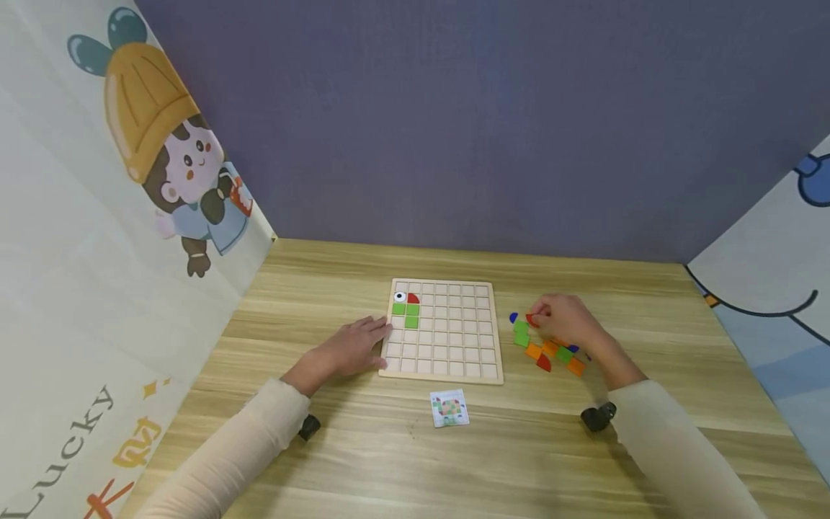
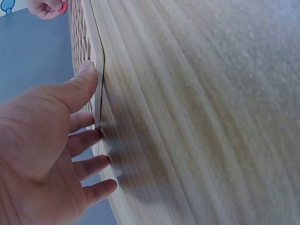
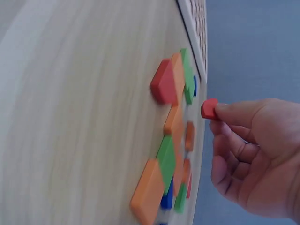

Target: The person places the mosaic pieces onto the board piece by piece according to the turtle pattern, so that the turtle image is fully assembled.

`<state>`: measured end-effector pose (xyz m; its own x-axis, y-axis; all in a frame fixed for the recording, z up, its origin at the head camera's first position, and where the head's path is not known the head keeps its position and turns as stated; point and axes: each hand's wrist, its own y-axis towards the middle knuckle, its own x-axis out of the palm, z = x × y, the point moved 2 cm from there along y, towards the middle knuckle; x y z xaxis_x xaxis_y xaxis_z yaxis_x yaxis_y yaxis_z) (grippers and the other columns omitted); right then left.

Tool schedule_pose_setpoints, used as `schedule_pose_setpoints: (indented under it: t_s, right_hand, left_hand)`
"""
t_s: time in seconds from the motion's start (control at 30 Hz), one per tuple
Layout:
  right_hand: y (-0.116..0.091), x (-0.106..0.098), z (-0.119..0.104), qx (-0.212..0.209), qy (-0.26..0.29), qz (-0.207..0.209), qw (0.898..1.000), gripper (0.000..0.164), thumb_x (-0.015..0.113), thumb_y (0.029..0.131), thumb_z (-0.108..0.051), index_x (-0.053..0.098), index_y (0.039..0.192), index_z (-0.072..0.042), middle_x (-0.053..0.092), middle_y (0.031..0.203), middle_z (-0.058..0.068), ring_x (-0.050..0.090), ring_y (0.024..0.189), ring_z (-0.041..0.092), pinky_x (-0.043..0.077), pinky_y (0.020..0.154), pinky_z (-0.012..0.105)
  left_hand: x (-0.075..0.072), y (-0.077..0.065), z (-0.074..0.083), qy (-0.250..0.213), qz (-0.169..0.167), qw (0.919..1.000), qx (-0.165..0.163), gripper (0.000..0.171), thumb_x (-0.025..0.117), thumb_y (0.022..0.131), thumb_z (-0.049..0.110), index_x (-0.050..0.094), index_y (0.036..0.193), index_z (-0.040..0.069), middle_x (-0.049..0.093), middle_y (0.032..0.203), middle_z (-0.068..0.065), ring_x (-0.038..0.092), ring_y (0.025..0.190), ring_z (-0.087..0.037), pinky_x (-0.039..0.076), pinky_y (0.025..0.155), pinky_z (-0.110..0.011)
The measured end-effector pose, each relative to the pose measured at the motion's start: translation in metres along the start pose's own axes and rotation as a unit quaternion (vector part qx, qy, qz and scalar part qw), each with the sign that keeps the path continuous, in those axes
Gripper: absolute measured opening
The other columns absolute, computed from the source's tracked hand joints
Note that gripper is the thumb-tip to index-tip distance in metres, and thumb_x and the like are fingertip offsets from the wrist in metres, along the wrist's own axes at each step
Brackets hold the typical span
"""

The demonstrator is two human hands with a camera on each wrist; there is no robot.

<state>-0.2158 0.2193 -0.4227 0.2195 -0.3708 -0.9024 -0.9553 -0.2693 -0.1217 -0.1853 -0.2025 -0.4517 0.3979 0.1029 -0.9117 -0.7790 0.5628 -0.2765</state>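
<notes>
Our left hand rests, fingers apart, at the edge of the grid board, which holds an eye tile; the picture card lies nearer us. Our right hand pinches a red tile near the loose tiles: seemingly the picking step, so placing calls for matching its curve.

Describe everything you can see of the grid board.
The grid board looks like pale wood: a roughly square tray with a slightly raised rim and rows of shallow square cells. It lies flat on the table. Near its far left corner sit a white eye tile, a red rounded piece and three green squares; the other cells are bare. The left hand touches its left edge.
</notes>
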Motion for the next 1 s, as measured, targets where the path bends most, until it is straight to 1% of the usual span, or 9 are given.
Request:
schedule_pose_setpoints:
  t_s: [0.1,0.2,0.37,0.47,0.57,0.7,0.83,1.0]
  right_hand:
    - [0.011,0.002,-0.002,-0.003,0.025,-0.007,1.0,0.015,0.062,0.101,-0.018,0.073,0.107,-0.009,0.075,0.098,0.007,0.065,0.083,0.018,0.056,0.073,0.035]
    - [0.022,0.006,-0.005,-0.008,0.044,-0.017,0.999,0.015,0.062,0.102,-0.02,0.073,0.107,-0.011,0.074,0.1,0.006,0.065,0.087,0.019,0.056,0.077,0.036]
    - [0.038,0.011,-0.013,-0.034,0.057,-0.023,0.998,0.012,0.062,0.102,-0.02,0.07,0.103,-0.012,0.073,0.098,0.004,0.064,0.085,0.017,0.054,0.077,0.035]
    - [0.046,0.013,-0.02,-0.048,0.075,-0.026,0.996,0.011,0.062,0.102,-0.021,0.069,0.103,-0.012,0.072,0.098,0.004,0.062,0.084,0.017,0.053,0.077,0.034]
    - [0.054,0.015,-0.029,-0.054,0.097,-0.032,0.993,0.01,0.061,0.102,-0.021,0.069,0.103,-0.014,0.07,0.098,0.004,0.059,0.082,0.018,0.05,0.073,0.033]
    - [0.066,0.019,-0.04,-0.065,0.114,-0.044,0.99,0.007,0.063,0.101,-0.019,0.069,0.101,-0.015,0.067,0.094,0.003,0.056,0.078,0.019,0.048,0.068,0.03]
    - [0.073,0.022,-0.05,-0.086,0.116,-0.052,0.988,0.005,0.064,0.1,-0.018,0.068,0.098,-0.016,0.066,0.09,0.001,0.054,0.074,0.017,0.047,0.068,0.03]
    - [0.081,0.023,-0.064,-0.111,0.119,-0.057,0.985,0.005,0.065,0.1,-0.016,0.069,0.097,-0.014,0.069,0.089,0.001,0.058,0.075,0.015,0.049,0.069,0.03]
  left_hand:
    - [0.0,0.004,0.002,0.0,0.001,1.0,-0.007,0.077,0.065,0.098,0.044,0.034,0.159,0.009,0.026,0.169,-0.012,0.025,0.155,-0.039,0.027,0.123,-0.062]
    - [0.001,0.008,0.003,0.001,0.002,0.9999,-0.012,0.077,0.065,0.098,0.043,0.034,0.159,0.009,0.027,0.169,-0.012,0.025,0.155,-0.039,0.028,0.123,-0.062]
    - [0.002,0.016,0.005,-0.001,0.005,0.9998,-0.018,0.077,0.065,0.098,0.043,0.035,0.159,0.009,0.027,0.168,-0.012,0.026,0.155,-0.04,0.028,0.122,-0.062]
    - [0.002,0.02,0.006,-0.002,0.006,0.9997,-0.023,0.077,0.066,0.098,0.044,0.035,0.159,0.009,0.028,0.168,-0.012,0.026,0.155,-0.04,0.028,0.122,-0.062]
    - [0.002,0.023,0.008,-0.001,0.008,0.9996,-0.025,0.077,0.066,0.097,0.044,0.035,0.159,0.009,0.028,0.168,-0.013,0.026,0.155,-0.04,0.029,0.122,-0.062]
    - [0.0,0.026,0.012,-0.001,0.012,0.9996,-0.027,0.077,0.066,0.097,0.044,0.035,0.159,0.009,0.028,0.168,-0.013,0.027,0.154,-0.04,0.029,0.122,-0.062]
    - [-0.001,0.029,0.016,-0.004,0.016,0.9994,-0.029,0.077,0.066,0.097,0.044,0.036,0.159,0.008,0.028,0.168,-0.013,0.027,0.154,-0.041,0.029,0.122,-0.062]
    - [-0.002,0.033,0.02,-0.008,0.018,0.9992,-0.034,0.077,0.066,0.097,0.044,0.036,0.158,0.008,0.029,0.168,-0.013,0.027,0.154,-0.041,0.029,0.122,-0.062]
